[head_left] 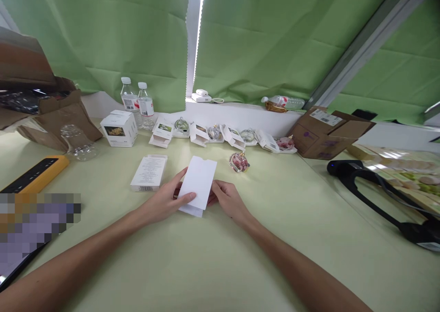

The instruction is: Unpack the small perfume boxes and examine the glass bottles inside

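Observation:
A plain white paper box (pixel 199 181), flat-looking and tilted, is held over the middle of the table. A flap sticks out below its near end. My left hand (pixel 173 195) grips its left side, thumb across the front and the other fingers behind. At its right edge, my right hand (pixel 225 195) is closed against the box, its fingertips partly hidden behind it. Left of my hands lies a white printed carton (pixel 148 173) with a barcode on its near side. Beyond my right hand sits a round glass ornament (pixel 239 162) with pink contents and a gold-coloured top.
Along the back stand opened small boxes (pixel 198 133) with several round ornaments, a white cube box (pixel 119 128) and water bottles (pixel 145 106). Cardboard cartons (pixel 323 131) flank both sides. A clear jar (pixel 78 142) and yellow power strip (pixel 37 174) are left; a black curved device (pixel 364 193) is right.

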A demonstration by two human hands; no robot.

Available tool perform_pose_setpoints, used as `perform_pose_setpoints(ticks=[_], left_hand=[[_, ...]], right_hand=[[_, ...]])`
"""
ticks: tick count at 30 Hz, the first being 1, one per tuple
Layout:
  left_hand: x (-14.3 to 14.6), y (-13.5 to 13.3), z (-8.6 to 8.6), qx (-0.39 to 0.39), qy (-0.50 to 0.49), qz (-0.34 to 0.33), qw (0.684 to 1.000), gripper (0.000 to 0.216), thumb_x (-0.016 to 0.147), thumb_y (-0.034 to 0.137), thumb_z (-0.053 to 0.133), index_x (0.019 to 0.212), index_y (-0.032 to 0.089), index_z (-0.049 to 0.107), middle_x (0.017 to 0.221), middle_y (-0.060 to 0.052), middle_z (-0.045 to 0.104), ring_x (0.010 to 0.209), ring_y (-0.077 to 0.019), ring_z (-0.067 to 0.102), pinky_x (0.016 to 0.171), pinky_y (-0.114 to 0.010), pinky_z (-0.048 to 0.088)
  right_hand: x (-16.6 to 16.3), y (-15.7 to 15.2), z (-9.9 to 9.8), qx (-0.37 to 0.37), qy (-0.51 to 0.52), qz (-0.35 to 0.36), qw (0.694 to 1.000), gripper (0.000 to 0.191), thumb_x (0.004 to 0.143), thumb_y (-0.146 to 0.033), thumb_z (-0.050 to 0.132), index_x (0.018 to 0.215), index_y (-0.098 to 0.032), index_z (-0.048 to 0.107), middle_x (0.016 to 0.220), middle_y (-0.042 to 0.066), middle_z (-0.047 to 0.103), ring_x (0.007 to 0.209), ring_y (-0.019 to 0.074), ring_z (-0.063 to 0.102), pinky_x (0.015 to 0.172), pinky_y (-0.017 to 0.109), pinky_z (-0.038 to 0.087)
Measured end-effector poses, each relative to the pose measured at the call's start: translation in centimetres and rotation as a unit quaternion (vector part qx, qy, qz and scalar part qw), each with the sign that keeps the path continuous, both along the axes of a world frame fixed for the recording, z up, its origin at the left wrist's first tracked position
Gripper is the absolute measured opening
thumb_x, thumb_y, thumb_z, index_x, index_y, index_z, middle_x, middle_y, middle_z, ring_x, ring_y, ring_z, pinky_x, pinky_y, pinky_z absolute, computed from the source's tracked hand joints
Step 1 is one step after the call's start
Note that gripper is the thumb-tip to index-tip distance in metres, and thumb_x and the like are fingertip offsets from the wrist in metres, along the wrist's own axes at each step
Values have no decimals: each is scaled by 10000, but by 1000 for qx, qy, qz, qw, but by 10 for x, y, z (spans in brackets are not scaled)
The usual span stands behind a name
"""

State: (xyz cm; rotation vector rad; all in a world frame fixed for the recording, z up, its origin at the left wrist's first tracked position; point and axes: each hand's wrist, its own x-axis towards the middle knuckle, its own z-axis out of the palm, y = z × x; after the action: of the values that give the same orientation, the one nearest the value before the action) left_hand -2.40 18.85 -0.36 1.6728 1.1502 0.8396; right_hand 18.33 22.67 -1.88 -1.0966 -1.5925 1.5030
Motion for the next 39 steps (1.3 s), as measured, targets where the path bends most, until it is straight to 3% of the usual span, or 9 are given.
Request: perform_pose_setpoints(ticks=[8, 18, 27, 33, 39], left_hand=[[1, 0, 1, 16, 0, -11, 1000, 663, 882, 489, 504, 1458, 281, 251, 1134, -66, 624, 860, -211, 584, 692, -287, 459], [0, 1, 0, 23, 9, -4, 1000, 640, 894, 507, 473, 1452, 266, 275, 1112, -63, 633, 866, -220, 583, 718, -300, 461], [-1, 2, -2, -2, -18, 41, 999, 547, 942, 522, 329, 1429, 275, 352, 1319, -39, 538, 1093, -247, 530, 899, -326, 434], [-2, 4, -5, -35, -54, 13, 998, 599, 911, 530, 414, 1430, 238, 339, 1221, -78, 606, 991, -242, 593, 825, -335, 487], [-3, 4, -6, -52, -68, 16, 996, 504, 898, 525, 458, 1286, 205, 500, 1140, -83, 643, 981, -246, 612, 788, -343, 507]], right_hand=[[-1, 1, -2, -24, 34, -27, 999, 640, 834, -699, 410, 836, -118, 678, 750, 100, 700, 647, 198, 656, 619, 323, 545], [0, 1, -3, -19, 20, -25, 999, 611, 816, -697, 453, 735, -123, 647, 716, 99, 686, 633, 195, 650, 639, 335, 546], [-1, 1, -2, -16, 14, -27, 999, 590, 809, -688, 474, 712, -131, 644, 675, 81, 681, 597, 177, 643, 611, 304, 540], [-1, -1, 1, -12, 12, -30, 999, 589, 800, -701, 468, 723, -144, 644, 697, 78, 686, 624, 193, 647, 622, 325, 542], [0, -1, 2, -1, 9, -21, 1000, 563, 805, -684, 482, 723, -148, 632, 720, 74, 685, 626, 193, 647, 614, 324, 543]])
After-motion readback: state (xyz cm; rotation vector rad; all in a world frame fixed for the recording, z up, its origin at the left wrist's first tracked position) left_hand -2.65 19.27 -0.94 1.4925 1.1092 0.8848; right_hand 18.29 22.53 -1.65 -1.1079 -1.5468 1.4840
